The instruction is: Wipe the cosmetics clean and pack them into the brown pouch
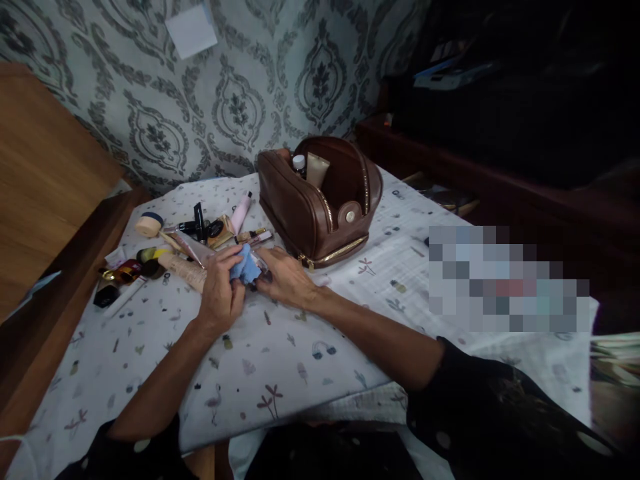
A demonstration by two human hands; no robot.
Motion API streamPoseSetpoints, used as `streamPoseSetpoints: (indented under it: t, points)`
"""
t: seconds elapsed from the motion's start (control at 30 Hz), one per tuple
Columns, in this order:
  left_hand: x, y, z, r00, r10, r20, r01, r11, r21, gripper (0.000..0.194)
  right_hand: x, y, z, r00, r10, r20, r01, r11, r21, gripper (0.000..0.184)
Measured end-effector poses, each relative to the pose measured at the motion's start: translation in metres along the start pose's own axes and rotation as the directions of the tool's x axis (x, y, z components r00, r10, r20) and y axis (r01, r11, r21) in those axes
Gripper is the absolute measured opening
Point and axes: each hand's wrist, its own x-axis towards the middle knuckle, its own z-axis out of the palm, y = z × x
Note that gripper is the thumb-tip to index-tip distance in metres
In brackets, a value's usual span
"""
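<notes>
My left hand (220,290) is closed on a small blue cloth (245,265). My right hand (287,279) grips a small, partly see-through item (263,264) with dark parts, mostly covered by fingers; its kind is unclear. The cloth presses against that item. Beside my left hand lies a beige cosmetic tube (183,271). Just beyond my right hand stands a brown toiletry bag (287,203), unzipped at the top. Inside it are a white-capped bottle (299,164) and a beige tube (317,171).
Several cosmetics are heaped on the left, among them a round jar (148,225), a pink tube (241,212) and a white stick (125,297). A printed white cloth (235,367) covers the table. Wooden furniture (55,140) borders the left; a blurred-out patch lies right.
</notes>
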Motion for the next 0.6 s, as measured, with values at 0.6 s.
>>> streamPoseSetpoints:
  t: [0.6]
  points:
    - [-0.0039,-0.0082,0.0019,0.963,-0.269,0.032,0.270,0.963,-0.019,0.028,0.0012,0.0033,0.0019,0.998,-0.044,-0.052,0.049,0.995,0.090,0.048]
